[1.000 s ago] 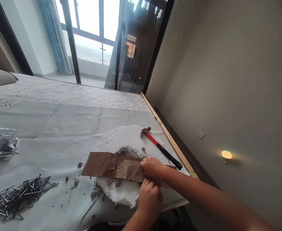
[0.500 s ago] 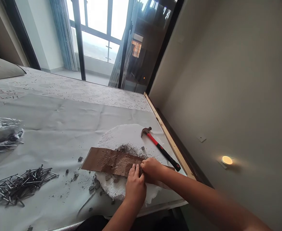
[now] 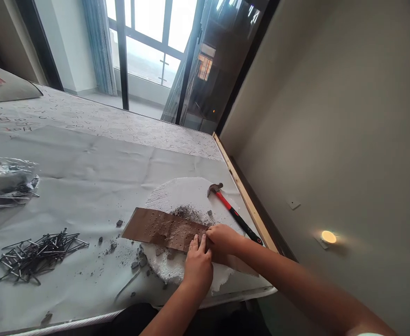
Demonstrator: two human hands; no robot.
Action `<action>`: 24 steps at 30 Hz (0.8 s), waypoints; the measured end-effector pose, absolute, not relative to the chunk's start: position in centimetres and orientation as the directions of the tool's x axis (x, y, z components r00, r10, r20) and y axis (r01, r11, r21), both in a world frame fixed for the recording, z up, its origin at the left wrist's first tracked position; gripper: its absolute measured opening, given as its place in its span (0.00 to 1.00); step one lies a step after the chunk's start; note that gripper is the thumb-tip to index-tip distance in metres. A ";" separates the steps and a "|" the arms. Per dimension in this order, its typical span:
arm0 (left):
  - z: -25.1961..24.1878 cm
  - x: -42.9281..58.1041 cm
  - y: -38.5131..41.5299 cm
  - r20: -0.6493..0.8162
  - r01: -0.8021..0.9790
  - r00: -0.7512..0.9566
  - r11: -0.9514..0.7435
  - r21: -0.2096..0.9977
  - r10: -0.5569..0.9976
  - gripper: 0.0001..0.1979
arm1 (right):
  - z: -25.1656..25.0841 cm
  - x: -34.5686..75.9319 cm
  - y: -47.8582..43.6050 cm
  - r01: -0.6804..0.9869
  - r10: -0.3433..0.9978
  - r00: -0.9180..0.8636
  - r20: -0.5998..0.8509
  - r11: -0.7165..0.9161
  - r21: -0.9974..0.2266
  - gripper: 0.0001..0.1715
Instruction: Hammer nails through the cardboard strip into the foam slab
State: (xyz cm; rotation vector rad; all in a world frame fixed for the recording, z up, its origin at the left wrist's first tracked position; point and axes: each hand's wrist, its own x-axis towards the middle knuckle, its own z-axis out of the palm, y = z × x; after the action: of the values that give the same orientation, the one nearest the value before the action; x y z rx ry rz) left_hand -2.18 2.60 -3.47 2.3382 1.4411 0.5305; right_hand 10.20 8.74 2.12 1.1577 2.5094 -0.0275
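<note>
A brown strip (image 3: 149, 226), dotted with many small holes, lies across a rough white foam sheet (image 3: 166, 191). My left hand (image 3: 199, 266) rests on the strip's near edge with its fingers stretched out and slightly apart. Right beside those fingertips, my right hand (image 3: 224, 239) is closed against the strip. What its fingers hold, if anything, is hidden. Dark grit (image 3: 187, 212) is scattered on the foam along the strip's far edge. A claw hammer (image 3: 231, 210) with a red and black handle lies beyond my right hand.
A heap of nails (image 3: 38, 256) lies at left, near a clear plastic bag (image 3: 7, 182). Grey crumbs (image 3: 113, 246) and a single nail (image 3: 128, 284) are on the grey cover (image 3: 103, 172). A wooden rail (image 3: 243, 191) runs along the right side, by the wall (image 3: 330, 116).
The view has shifted slightly, so the scene sits a little higher and further right. Both hands stay in the same place on the brown strip.
</note>
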 end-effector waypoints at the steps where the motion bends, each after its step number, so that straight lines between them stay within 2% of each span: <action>1: -3.5 -2.2 2.6 0.139 0.770 0.420 -0.433 0.468 0.897 0.21 | 2.1 10.2 8.8 0.744 0.736 -0.584 -0.341 0.654 0.136 0.09; 5: -3.5 -2.1 2.6 0.109 0.781 0.435 -0.434 0.449 0.894 0.24 | 2.2 10.1 9.0 0.755 0.738 -0.574 -0.354 0.645 0.121 0.09; 11: -3.2 -1.9 2.8 0.080 0.788 0.454 -0.441 0.430 0.888 0.21 | 5.4 10.4 9.0 0.801 0.781 -0.540 -0.312 0.591 0.094 0.10; 13: -3.0 -2.1 2.9 0.115 0.768 0.447 -0.447 0.459 0.887 0.20 | 7.3 11.0 9.2 0.814 0.799 -0.534 -0.277 0.575 0.087 0.10; 15: -2.6 -2.4 3.0 0.191 0.704 0.413 -0.446 0.553 0.890 0.21 | 8.9 11.6 9.3 0.820 0.801 -0.545 -0.247 0.571 0.041 0.09; 18: -1.7 -2.6 3.4 0.276 0.417 0.292 -0.381 0.825 0.916 0.26 | 10.2 11.8 8.9 0.801 0.775 -0.597 -0.208 0.592 -0.092 0.08; 20: -1.0 -2.6 3.8 0.177 0.082 0.258 -0.205 0.975 0.950 0.27 | 10.2 11.3 8.5 0.778 0.751 -0.628 -0.201 0.611 -0.145 0.09; 22: -0.4 -2.5 4.1 0.002 -0.216 0.350 0.078 0.973 0.937 0.26 | 10.0 10.7 8.2 0.778 0.747 -0.628 -0.218 0.611 -0.147 0.11; 24: 0.0 -2.6 4.5 -0.117 -0.367 0.448 0.302 0.880 0.887 0.25 | 9.7 10.3 8.1 0.797 0.771 -0.605 -0.198 0.587 -0.146 0.09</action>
State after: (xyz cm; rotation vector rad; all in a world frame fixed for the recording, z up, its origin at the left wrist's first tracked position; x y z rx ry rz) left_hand -2.57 4.45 -0.04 0.9064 0.6873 0.9239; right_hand 10.29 8.13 9.68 1.3374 2.6958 -0.3345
